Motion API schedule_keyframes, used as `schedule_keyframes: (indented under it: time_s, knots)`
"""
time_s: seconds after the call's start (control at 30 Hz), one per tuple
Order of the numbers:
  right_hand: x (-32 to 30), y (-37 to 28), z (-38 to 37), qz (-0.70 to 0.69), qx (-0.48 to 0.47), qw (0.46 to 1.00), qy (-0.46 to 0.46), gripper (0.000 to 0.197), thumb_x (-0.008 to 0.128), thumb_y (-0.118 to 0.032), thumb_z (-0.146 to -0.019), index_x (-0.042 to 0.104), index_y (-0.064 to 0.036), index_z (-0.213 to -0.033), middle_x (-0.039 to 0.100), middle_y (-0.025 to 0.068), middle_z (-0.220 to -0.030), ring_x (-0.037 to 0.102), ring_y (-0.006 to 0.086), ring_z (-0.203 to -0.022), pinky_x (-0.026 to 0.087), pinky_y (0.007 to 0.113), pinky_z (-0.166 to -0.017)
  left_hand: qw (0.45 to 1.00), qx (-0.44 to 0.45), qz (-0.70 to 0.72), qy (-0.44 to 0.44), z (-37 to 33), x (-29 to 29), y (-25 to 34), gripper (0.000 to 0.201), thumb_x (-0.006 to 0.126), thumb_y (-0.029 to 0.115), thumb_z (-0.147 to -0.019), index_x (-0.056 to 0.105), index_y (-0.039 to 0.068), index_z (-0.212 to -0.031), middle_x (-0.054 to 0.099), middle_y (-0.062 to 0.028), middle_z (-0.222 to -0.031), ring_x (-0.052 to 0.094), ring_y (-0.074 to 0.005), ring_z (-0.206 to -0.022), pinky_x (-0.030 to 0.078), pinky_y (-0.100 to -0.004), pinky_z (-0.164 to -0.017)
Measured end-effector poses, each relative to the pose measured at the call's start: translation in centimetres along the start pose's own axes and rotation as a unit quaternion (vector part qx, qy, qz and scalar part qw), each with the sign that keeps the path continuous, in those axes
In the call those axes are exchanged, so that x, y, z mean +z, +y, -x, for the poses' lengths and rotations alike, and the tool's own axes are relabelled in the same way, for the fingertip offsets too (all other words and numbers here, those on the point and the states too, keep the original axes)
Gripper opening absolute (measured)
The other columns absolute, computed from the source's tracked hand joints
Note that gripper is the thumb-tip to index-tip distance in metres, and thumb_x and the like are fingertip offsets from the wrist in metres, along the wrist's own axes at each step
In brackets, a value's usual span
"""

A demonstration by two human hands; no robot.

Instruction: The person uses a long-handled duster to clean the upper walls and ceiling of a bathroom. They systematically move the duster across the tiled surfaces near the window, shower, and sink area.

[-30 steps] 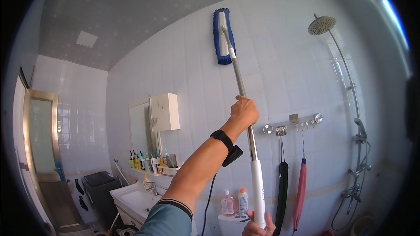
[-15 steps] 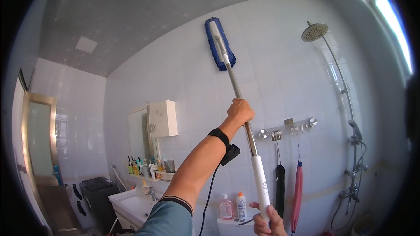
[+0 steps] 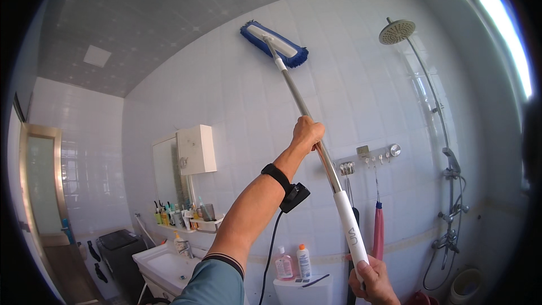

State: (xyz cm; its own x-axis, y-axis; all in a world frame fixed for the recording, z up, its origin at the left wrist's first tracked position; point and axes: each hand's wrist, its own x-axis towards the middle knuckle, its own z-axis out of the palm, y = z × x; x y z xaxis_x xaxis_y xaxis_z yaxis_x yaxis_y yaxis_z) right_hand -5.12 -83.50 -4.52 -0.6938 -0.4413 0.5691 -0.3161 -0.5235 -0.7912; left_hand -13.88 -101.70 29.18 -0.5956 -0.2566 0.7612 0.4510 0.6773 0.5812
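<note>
A flat mop (image 3: 274,42) with a blue fringed pad and white plate rests against the upper tiled wall, its pad slanting down to the right. My left hand (image 3: 308,133) is wrapped round the metal pole partway up, arm stretched forward, a black strap with a small black device on the wrist. Lower down, my right hand (image 3: 375,282) grips the bottom end of the white handle sleeve, thumb along its side. Part of that hand is cut off by the lower edge.
A shower head (image 3: 397,32) and riser stand at right. A hook rail (image 3: 370,158) carries a red folded umbrella (image 3: 378,231). Bottles (image 3: 304,261) stand on the white tank top below. At left are a wall cabinet (image 3: 197,149), a laden shelf, a sink (image 3: 164,265) and a black washing machine (image 3: 119,241).
The mop head has turned from nearly upright to a flatter slant and shifted left along the wall. My right hand has moved right with the handle's lower end. The view has shifted slightly.
</note>
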Motion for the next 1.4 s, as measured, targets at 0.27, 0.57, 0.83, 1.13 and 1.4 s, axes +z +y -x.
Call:
schedule_keyframes:
  time_s: [0.27, 0.57, 0.83, 1.13, 1.4]
  knots:
    - [-0.6, 0.8, -0.6, -0.003, -0.026, 1.000, 0.008, 0.046, 0.051, -0.038, -0.097, 0.055, 0.0016, -0.119, 0.045, -0.0017, -0.053, 0.035, 0.0062, -0.035, 0.026, 0.022, -0.032, 1.000, 0.004, -0.004, -0.003, -0.6, 0.5, -0.5, 0.021, 0.053, -0.001, -0.068, 0.038, 0.002, -0.053, 0.042, -0.0086, -0.051, 0.043, -0.0196, -0.038, 0.026, -0.0364, -0.031]
    - [-0.3, 4.2, -1.2, -0.501, 0.111, 0.843, -0.160, 0.061, 0.038, -0.040, -0.102, 0.032, 0.0050, -0.141, 0.042, 0.0022, -0.059, 0.029, 0.0051, -0.033, 0.028, 0.020, -0.026, 0.999, 0.025, 0.019, -0.007, -1.3, 0.4, -2.6, 0.022, 0.061, 0.008, -0.074, 0.044, 0.001, -0.061, 0.046, -0.0081, -0.053, 0.049, -0.0204, -0.040, 0.034, -0.0358, -0.032]
    - [2.4, 5.5, -2.8, -0.479, 0.201, 0.851, -0.079, 0.050, 0.047, -0.033, -0.097, 0.046, 0.0021, -0.132, 0.050, 0.0066, -0.057, 0.047, 0.0165, -0.038, 0.042, 0.027, -0.037, 0.948, -0.071, 0.309, -0.036, -3.2, 0.5, -7.8, 0.024, 0.060, 0.009, -0.080, 0.048, -0.002, -0.097, 0.051, -0.0075, -0.066, 0.050, -0.0210, -0.043, 0.040, -0.0374, -0.033]
    - [3.5, 7.5, -7.7, 0.344, -0.104, 0.924, 0.130, 0.045, 0.069, -0.020, -0.085, 0.051, 0.0048, -0.117, 0.064, 0.0177, -0.087, 0.064, 0.0190, -0.066, 0.054, 0.033, -0.057, 0.988, -0.090, -0.066, 0.108, -1.9, 1.6, -7.5, 0.027, 0.051, 0.002, -0.081, 0.044, -0.011, -0.103, 0.062, -0.0207, -0.077, 0.064, -0.0277, -0.052, 0.053, -0.0387, -0.045]
    - [6.3, 10.0, -9.2, 0.138, 0.006, 0.989, 0.055, 0.031, 0.061, -0.024, -0.089, 0.053, 0.0048, -0.097, 0.055, 0.0071, -0.060, 0.053, 0.0134, -0.044, 0.043, 0.029, -0.039, 0.989, -0.076, -0.093, 0.087, -0.9, -1.0, -7.8, 0.038, 0.053, 0.019, -0.088, 0.042, -0.008, -0.111, 0.065, -0.0220, -0.083, 0.068, -0.0303, -0.062, 0.056, -0.0412, -0.056]
